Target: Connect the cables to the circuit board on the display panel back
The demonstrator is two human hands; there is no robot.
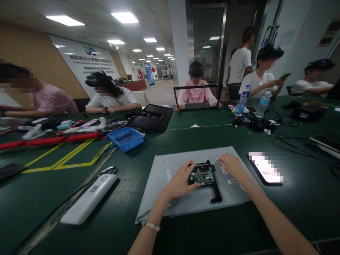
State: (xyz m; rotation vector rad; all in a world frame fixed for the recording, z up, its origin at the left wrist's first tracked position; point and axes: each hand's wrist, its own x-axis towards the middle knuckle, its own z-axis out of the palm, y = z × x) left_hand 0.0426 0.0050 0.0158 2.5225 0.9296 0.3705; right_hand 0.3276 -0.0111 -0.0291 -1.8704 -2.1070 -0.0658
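Observation:
A grey metal panel lies flat on the green table in front of me. On it sits a green circuit board in a black frame, with a black cable running toward me. My left hand rests on the board's left edge, fingers curled against it. My right hand lies on the panel just right of the board, fingers bent and touching its upper right corner. Small white labels are stuck on the panel under my right hand.
A lit phone lies right of the panel. A white device lies to the left, a blue tray behind it. Several people sit around the table; one opposite holds a black screen frame. Water bottles and cables lie far right.

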